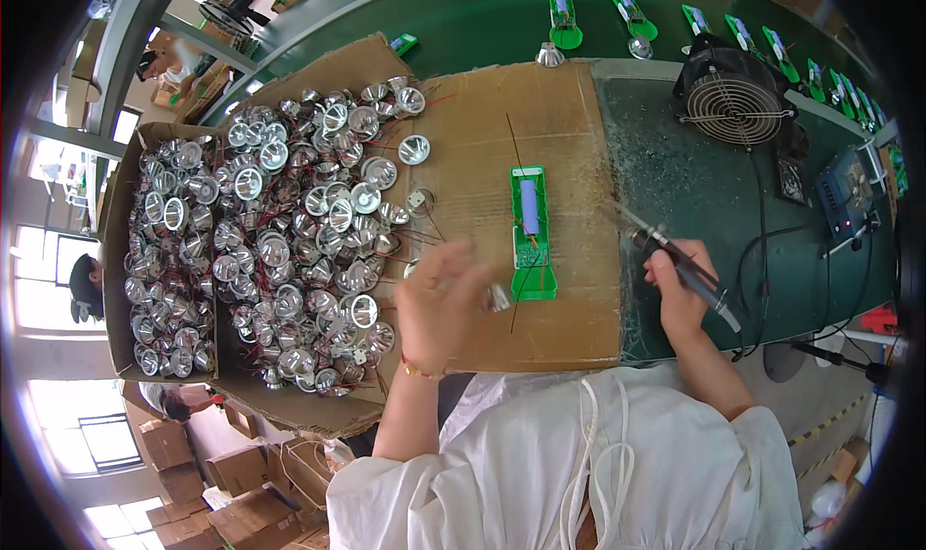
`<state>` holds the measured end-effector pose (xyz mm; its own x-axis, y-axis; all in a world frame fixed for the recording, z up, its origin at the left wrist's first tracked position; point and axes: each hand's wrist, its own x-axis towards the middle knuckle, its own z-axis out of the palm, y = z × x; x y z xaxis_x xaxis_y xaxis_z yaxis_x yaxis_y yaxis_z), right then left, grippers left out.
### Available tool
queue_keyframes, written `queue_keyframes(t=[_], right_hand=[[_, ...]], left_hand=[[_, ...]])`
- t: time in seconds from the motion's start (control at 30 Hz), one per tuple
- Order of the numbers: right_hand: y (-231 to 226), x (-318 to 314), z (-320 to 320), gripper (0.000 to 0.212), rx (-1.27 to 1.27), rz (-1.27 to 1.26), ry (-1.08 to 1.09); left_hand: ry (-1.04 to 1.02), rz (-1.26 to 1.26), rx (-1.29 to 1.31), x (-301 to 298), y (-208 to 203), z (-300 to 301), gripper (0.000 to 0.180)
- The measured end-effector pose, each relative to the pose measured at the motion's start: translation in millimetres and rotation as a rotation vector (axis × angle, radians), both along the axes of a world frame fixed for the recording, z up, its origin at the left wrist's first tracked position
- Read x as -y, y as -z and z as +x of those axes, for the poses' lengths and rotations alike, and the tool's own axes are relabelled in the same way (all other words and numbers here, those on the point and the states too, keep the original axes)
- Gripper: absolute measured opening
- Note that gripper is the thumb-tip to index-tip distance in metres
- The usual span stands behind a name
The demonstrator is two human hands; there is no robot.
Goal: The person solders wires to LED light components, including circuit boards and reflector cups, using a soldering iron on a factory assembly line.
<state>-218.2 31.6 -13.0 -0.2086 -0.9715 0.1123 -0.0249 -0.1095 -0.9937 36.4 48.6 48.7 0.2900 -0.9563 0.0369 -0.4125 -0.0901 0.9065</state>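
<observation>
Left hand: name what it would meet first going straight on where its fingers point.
The left hand would probably meet the green casing first, though the hand's height above the cardboard is unclear.

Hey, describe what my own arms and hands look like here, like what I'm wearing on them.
Your left hand and right hand are ungloved. A thin bracelet, reddish and gold-toned, circles the left wrist; none shows on the right. Loose, plain white sleeves end around the elbows, leaving both forearms bare.

The left hand point(439, 304) is motion-blurred; its contact with the silvery reflector point(499, 299) cannot be determined.
</observation>
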Motion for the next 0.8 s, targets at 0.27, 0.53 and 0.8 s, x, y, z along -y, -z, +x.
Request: queue_keyframes(t=[0.27,0.53,0.8], right_hand=[[-3.0,-17.8,23.1,0.016,-0.04,-0.036,-0.258],[-3.5,-17.0,33.2,0.017,-0.017,-0.005,-0.286],[-11.6,-17.9,37.9,0.014,0.147,0.14,-0.249]], left_hand=[[0.08,0.002,0.136,-4.4,45.4,-14.6,0.013],[0.094,0.061,0.188,0.0,45.1,-22.3,0.015],[0.103,0.058,0.174,3.5,43.8,-22.2,0.015]])
